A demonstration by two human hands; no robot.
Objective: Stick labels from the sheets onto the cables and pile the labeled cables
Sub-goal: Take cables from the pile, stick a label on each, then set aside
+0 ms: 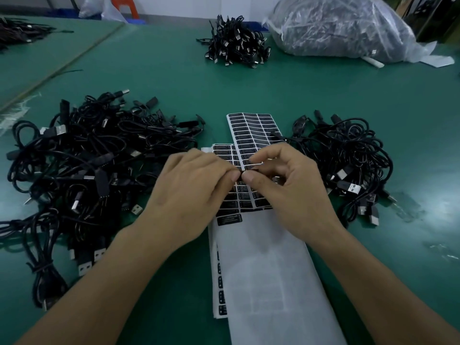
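- Over the middle of the label sheets [251, 130], the left hand [189, 192] and right hand [288, 188] meet thumb to thumb. Both have curled fingers pinching one dark item [240, 173] between the fingertips.
- Judgement: the work is held low and directly above the sheets so the next label is within short reach. This looks like the pressing-on step.
- A thin cable [277, 136] crosses the far right corner of the sheets and runs under the right hand, so the pinched piece is probably its end. The join is covered.
- Left of the sheets lies a large cable pile [87, 165], and right of them a smaller pile [348, 155], both touching or just beside the sheet edges. Supply on one side and finished work on the other is a sensible reading, but which is which cannot be told: no label is legible on any cable.
- Nearer than the printed rows, the bare backing [268, 270] shows that those labels have been used.
- Well beyond the sheets sit a third bundle [236, 43] and a plastic bag [341, 26], its contents blurred.
- The label print is too small to read, and the palms hide the rows beneath them.
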